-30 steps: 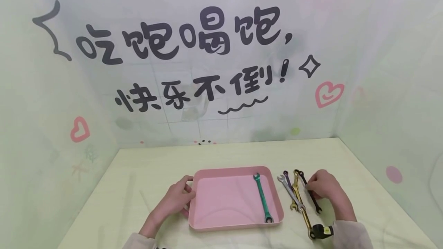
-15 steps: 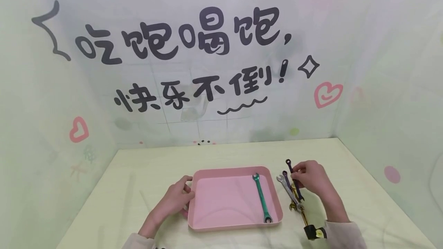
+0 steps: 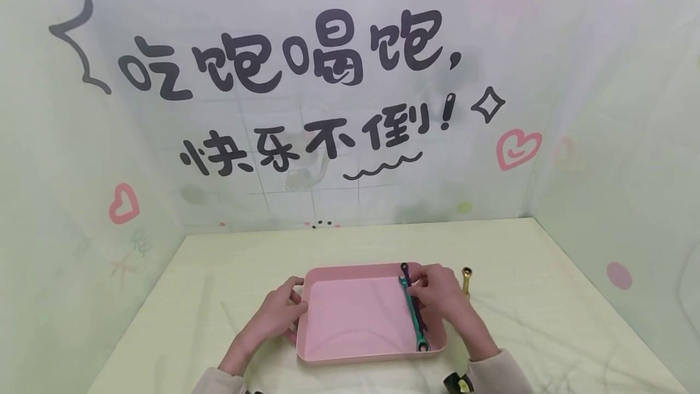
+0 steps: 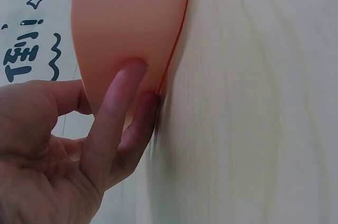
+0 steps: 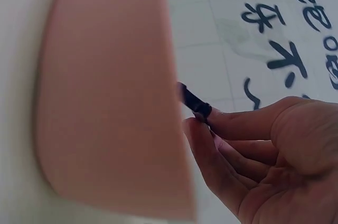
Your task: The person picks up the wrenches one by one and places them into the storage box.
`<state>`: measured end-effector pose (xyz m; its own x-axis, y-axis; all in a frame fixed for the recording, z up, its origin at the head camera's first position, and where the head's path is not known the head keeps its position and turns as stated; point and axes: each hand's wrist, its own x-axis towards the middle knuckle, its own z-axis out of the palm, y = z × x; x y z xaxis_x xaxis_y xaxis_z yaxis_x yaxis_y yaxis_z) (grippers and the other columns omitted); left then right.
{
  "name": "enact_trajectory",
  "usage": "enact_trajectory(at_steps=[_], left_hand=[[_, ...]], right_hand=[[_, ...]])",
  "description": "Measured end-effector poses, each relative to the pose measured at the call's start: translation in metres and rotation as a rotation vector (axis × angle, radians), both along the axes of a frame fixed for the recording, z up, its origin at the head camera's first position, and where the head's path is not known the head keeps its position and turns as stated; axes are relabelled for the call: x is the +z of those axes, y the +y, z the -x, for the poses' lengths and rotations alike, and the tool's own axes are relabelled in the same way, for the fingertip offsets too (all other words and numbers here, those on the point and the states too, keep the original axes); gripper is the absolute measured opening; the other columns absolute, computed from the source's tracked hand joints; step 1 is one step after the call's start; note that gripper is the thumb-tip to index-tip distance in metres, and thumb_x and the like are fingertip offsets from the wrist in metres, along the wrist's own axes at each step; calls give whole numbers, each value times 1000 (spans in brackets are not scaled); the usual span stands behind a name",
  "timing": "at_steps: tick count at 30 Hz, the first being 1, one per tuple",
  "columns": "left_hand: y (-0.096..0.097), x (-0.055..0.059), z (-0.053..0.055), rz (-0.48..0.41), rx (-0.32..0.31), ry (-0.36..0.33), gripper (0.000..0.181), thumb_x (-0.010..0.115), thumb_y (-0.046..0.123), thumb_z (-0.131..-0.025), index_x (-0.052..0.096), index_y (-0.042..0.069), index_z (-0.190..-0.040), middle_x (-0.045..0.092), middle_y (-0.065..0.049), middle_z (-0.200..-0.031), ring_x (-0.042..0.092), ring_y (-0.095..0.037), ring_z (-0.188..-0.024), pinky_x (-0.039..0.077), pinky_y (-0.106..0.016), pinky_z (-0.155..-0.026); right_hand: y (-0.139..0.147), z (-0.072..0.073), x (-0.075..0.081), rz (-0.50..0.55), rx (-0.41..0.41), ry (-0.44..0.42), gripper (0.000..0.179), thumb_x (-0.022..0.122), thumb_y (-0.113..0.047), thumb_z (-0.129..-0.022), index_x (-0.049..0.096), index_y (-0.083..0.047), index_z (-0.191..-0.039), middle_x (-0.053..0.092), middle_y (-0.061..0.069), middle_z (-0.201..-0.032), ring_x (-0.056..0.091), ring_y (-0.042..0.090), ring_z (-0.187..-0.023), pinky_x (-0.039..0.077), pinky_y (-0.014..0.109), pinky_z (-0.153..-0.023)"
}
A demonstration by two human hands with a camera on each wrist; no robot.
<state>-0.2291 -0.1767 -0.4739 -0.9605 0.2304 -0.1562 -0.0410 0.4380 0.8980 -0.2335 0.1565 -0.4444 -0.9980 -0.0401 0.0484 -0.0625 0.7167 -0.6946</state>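
A shallow pink tray (image 3: 355, 356) lies on the table with a green combination wrench (image 3: 414, 315) along its right side. My left hand (image 3: 277, 310) holds the tray's left side; in the left wrist view, fingertips (image 4: 129, 71) press its outer wall. Over the tray's right part, my right hand (image 3: 440, 289) pinches a dark wrench (image 3: 421, 316) by its shank, beside and partly overlapping the green one. Past the tray wall in the right wrist view, thumb and finger grip the dark wrench (image 5: 195, 101). The head of a gold wrench (image 3: 466, 273) shows behind the right hand.
The pale wooden table (image 3: 219, 272) has a printed curtain (image 3: 339, 211) behind it and on both sides. My right forearm hides most of the place where the other wrenches lay. A black wrist-worn device (image 3: 455, 383) sits by the right cuff.
My right hand has picked the dark wrench from the pile at the right and carried it left over the tray, beside the green wrench. The left hand stays on the tray's side.
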Motion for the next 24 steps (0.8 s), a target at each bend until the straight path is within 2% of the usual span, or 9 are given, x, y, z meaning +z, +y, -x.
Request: enact_trajectory(at_steps=[4, 7, 11, 24], left_hand=[[0, 0, 0, 2, 0, 2, 55, 56, 6, -94, 38, 1, -146, 56, -19, -107, 67, -22, -68, 63, -42, -48], [0, 0, 0, 3, 1, 1, 56, 56, 6, -93, 38, 1, -146, 55, -20, -107, 67, -22, -69, 63, -42, -48], [-1, -1, 1, 6, 2, -2, 56, 55, 6, -93, 38, 2, -146, 55, -20, -108, 67, -22, -69, 64, -42, -49], [-1, -2, 2, 26, -12, 8, 57, 55, 8, -93, 37, 2, -147, 56, -20, -108, 68, -21, -70, 64, -41, -50]], right_hand=[[-10, 0, -13, -39, 50, 62, 23, 77, -5, -82, 71, -5, -104, 68, 4, -76, 58, 10, -56, 50, 21, -46], [-16, 0, -20, -32, 48, 61, 25, 76, -4, -81, 69, -3, -105, 67, 4, -76, 56, 10, -57, 49, 21, -46], [-21, -1, -24, -35, 52, 36, 12, 78, -4, -80, 71, 1, -89, 65, 3, -68, 55, 10, -53, 49, 20, -44], [-27, 0, -29, -95, 43, 19, 9, 79, -5, -80, 74, 0, -87, 66, 4, -68, 55, 9, -51, 48, 18, -42]])
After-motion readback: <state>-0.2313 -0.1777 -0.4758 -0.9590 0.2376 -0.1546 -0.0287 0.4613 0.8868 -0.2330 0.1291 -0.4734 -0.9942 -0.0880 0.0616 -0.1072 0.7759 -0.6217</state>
